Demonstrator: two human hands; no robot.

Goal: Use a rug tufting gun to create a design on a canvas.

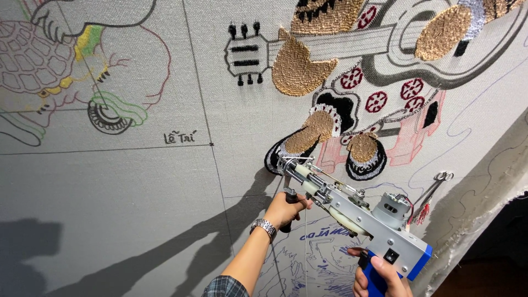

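Both hands hold a tufting gun (352, 212) against a big grey cloth (137, 181) stretched upright. The left hand (285, 210) wraps the black front handle. The right hand (379, 275) squeezes the blue handle. Scissors (434, 187) hang nearby.

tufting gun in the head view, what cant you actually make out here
- Needle tip of the tufting gun, head view: too small, lost against the dark tufted patch.
- Blue grip: covered by the right hand, cut off by the bottom edge.
- Front handle: wrapped by the left hand.
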